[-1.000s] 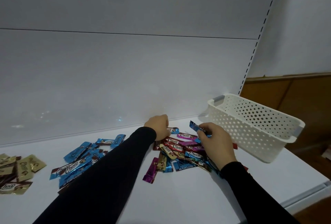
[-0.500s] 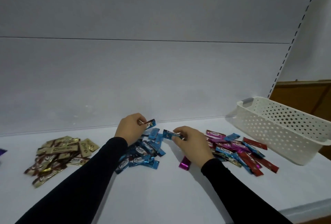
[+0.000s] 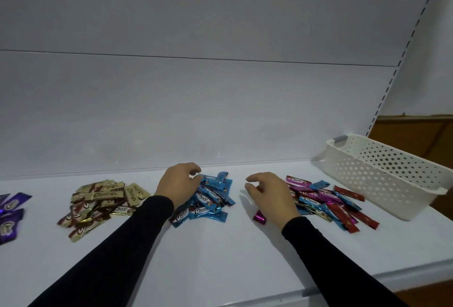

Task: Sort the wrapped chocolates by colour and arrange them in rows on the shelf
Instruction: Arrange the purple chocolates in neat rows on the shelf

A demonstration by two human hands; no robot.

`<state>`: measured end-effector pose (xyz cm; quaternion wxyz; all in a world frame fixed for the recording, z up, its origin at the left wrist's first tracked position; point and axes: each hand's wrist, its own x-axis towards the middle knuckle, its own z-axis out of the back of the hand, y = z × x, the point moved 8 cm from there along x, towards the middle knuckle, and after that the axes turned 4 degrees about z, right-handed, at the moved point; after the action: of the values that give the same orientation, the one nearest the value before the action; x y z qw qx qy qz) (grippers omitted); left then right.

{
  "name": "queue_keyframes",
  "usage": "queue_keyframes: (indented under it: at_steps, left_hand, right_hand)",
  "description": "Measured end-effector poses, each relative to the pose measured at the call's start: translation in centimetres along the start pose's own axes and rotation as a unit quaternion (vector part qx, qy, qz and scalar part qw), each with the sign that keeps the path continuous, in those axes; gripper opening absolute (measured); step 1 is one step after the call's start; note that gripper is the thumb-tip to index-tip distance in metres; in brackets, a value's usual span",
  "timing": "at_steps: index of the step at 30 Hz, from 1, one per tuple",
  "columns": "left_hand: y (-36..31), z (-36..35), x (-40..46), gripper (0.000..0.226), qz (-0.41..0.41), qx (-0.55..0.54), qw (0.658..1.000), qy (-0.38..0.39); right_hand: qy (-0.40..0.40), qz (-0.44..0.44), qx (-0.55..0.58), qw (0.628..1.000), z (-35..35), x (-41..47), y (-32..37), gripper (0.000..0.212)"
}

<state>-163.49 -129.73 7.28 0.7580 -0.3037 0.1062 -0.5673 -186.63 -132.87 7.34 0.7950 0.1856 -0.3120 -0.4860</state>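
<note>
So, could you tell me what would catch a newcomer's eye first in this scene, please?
Probably the bright foil heaps on the white shelf: a blue pile under the left hand, a gold pile further left, and a mixed pile beside the right hand. A white perforated basket stands at the far right.

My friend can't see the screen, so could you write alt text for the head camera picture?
Two hands in black sleeves work over a white shelf: the left hand rests on a blue chocolate pile, and the right hand hovers empty beside a mixed pile. Gold chocolates and purple chocolates lie further left; a white basket stands at right.
</note>
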Motion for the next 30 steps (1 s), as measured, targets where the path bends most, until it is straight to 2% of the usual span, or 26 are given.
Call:
queue_keyframes:
  at_steps: [5,9,13,15,18,23,30]
  left_hand:
    - [-6.3,-3.1,-1.6,0.032,-0.081,-0.025,0.995,0.045]
    - [-11.2,-6.4,-3.4,0.035,-0.159,-0.006,0.984,0.074]
    - [-15.0,-9.1,-4.9,0.031,-0.204,0.002,0.974,0.098]
    - [-16.3,-10.3,-5.2,0.027,-0.221,0.013,0.969,0.107]
    - [-18.0,-12.0,-5.7,0.025,-0.243,0.035,0.962,0.116]
    - [-20.7,-14.8,-6.5,0.022,-0.288,0.082,0.945,0.129]
    - [-20.6,-16.4,-6.5,0.028,-0.273,0.118,0.947,0.125]
  right_hand:
    - [-0.049,0.007,-0.031,0.998,4.2,-2.8,-3.4,0.025]
    - [-0.073,-0.021,-0.071,0.995,7.1,-5.0,-7.2,0.027]
    - [-0.090,-0.045,-0.101,0.990,9.8,-6.6,-10.1,0.019]
    - [-0.080,-0.053,-0.114,0.989,10.3,-7.0,-10.9,0.011]
    - [-0.074,-0.063,-0.136,0.986,10.7,-7.5,-11.9,0.020]
    - [-0.068,-0.055,-0.137,0.987,11.8,-8.7,-12.7,0.024]
    - [-0.054,-0.035,-0.144,0.988,12.1,-8.8,-13.9,0.024]
